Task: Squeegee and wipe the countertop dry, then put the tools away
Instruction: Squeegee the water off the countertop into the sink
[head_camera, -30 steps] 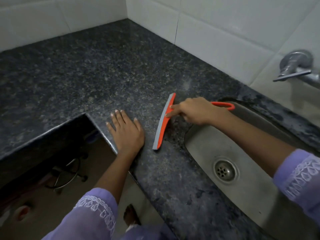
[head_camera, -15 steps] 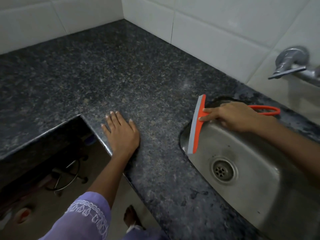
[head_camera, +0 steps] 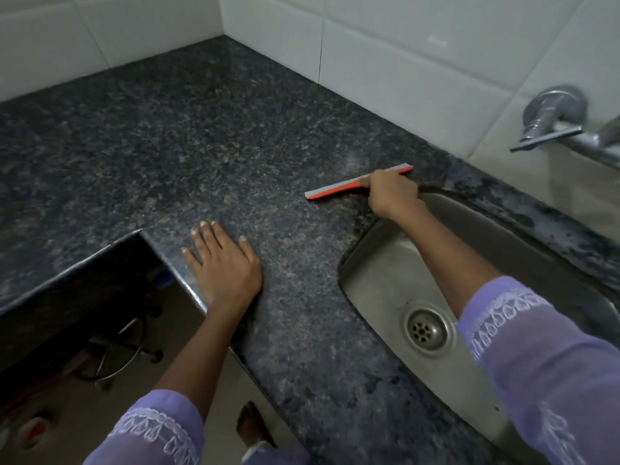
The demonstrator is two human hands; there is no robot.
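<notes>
So the squeegee [head_camera: 339, 189] is off the sink [head_camera: 375, 263] now: half a second ago its blade hung over the basin's left rim, and now it's up on the granite countertop [head_camera: 201, 146] just past the sink's far-left corner, turned so the blade runs roughly parallel to the back wall instead of pointing along the rim. Grey rubber edge faces away from the sink, orange body faces toward it, and the blade looks like it's touching the stone along its length.

The right hand [head_camera: 391, 194] is clenched around the squeegee near the right part of the blade, knuckles up. It covers the handle completely, so I can't see any of the loop. The forearm reaches across the sink's far-left corner, with a lilac embroidered sleeve [head_camera: 543, 364] down over the basin near the drain [head_camera: 428, 329].

The left hand [head_camera: 224, 266] hasn't really budged. It's flat on the countertop to the left of the sink, fingers spread and released, holding nothing, palm right at the inner corner of the counter's front edge.

Beyond the sink on its far-right side a chrome tap [head_camera: 557, 122] sticks out of the white wall tiles [head_camera: 402, 62]. Left of the sink, below the counter edge, it's dark floor with what looks like a wire stand [head_camera: 117, 350], kinda hard to make out.
</notes>
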